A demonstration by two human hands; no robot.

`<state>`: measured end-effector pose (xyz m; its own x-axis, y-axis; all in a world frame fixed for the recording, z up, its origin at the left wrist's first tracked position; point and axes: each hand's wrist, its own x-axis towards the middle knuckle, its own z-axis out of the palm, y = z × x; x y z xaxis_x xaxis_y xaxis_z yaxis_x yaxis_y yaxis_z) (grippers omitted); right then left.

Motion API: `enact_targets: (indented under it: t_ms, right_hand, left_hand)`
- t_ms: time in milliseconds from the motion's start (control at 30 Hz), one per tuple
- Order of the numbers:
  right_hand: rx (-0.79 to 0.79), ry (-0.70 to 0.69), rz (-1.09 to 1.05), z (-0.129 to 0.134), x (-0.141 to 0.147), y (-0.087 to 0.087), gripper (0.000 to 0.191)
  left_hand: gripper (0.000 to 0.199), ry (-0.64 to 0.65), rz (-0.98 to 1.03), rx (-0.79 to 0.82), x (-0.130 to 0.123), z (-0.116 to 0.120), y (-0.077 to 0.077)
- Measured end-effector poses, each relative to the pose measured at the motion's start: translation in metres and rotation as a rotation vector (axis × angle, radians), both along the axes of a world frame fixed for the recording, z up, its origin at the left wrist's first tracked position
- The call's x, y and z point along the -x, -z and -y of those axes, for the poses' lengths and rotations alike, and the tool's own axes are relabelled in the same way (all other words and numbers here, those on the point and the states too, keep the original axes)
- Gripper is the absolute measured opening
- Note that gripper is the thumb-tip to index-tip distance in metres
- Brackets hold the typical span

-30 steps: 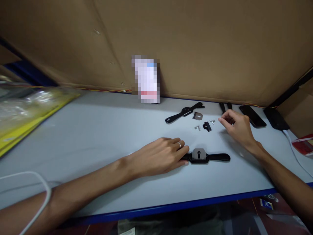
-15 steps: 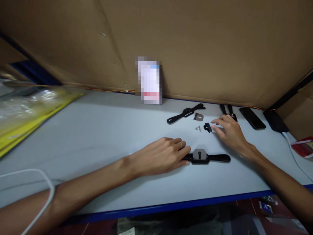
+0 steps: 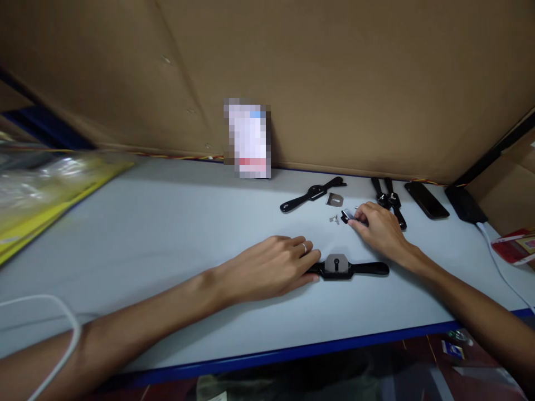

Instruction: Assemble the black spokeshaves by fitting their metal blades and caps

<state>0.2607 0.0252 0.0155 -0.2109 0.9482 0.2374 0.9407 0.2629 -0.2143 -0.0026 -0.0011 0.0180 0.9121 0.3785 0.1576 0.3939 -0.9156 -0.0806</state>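
Grey tabletop (image 3: 188, 217) | left hand (image 3: 280, 267) palm-down, grasping black spokeshave (image 3: 336, 273) | right hand (image 3: 380, 229) outstretched, pinching small black piece (image 3: 345, 218), likely a clamp

No words or numbers are legible at the bench (image 3: 175, 223), the upright panel (image 3: 251, 139) pixelated and markings on the yellow sheet (image 3: 90, 194) too blurred to read.

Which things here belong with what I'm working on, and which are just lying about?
Likely belonging:
black tool with grey plate, in left hand
small black part, in right hand
loose metal plate
silver wing screw
bare black tool body
two further black tools

Likely just lying about:
dark phone
black device
yellow sheet
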Motion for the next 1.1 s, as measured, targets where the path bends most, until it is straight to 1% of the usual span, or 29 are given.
enact_targets:
  t_ms: [133, 367, 433, 533, 600, 667, 767, 833, 933, 1100]
  right_hand:
    - [0.103, -0.013, -0.206, -0.003, -0.004, 0.0, 0.011]
    - [0.238, -0.052, -0.415, -0.007, -0.012, -0.003, 0.015]
    - [0.247, -0.051, -0.479, -0.008, -0.013, -0.004, 0.013]
    - [0.216, -0.059, -0.565, -0.008, -0.012, -0.006, 0.011]
    - [0.219, -0.067, -0.669, -0.007, -0.011, -0.008, 0.012]
    - [0.305, -0.057, -0.845, -0.004, -0.009, -0.012, 0.016]
    - [0.51, -0.014, -1.116, 0.0, -0.006, -0.018, 0.023]
    - [0.579, 0.004, -1.215, 0.002, -0.005, -0.021, 0.025]
    - [0.615, -0.01, -1.256, 0.003, -0.005, -0.022, 0.026]
    - [0.684, -0.039, -1.235, 0.006, -0.004, -0.022, 0.032]
  left_hand:
    - [0.031, -0.003, -0.012, 0.006, 0.001, 0.0, 0.002]
    - [0.031, -0.004, -0.015, 0.001, 0.0, 0.0, 0.001]
    - [0.031, -0.001, -0.015, -0.006, 0.0, 0.0, 0.0]
    - [0.03, 0.005, -0.018, -0.011, 0.0, 0.001, -0.001]
    - [0.029, 0.005, -0.019, -0.009, 0.0, 0.001, 0.0]
    - [0.028, 0.001, -0.021, -0.005, 0.0, 0.0, 0.0]
    - [0.028, -0.01, -0.032, 0.001, 0.001, -0.001, 0.002]
    - [0.028, -0.011, -0.035, 0.005, 0.0, -0.001, 0.002]
    - [0.029, -0.008, -0.032, 0.005, 0.0, 0.0, 0.002]
    - [0.032, -0.011, -0.033, -0.001, 0.001, 0.001, 0.001]
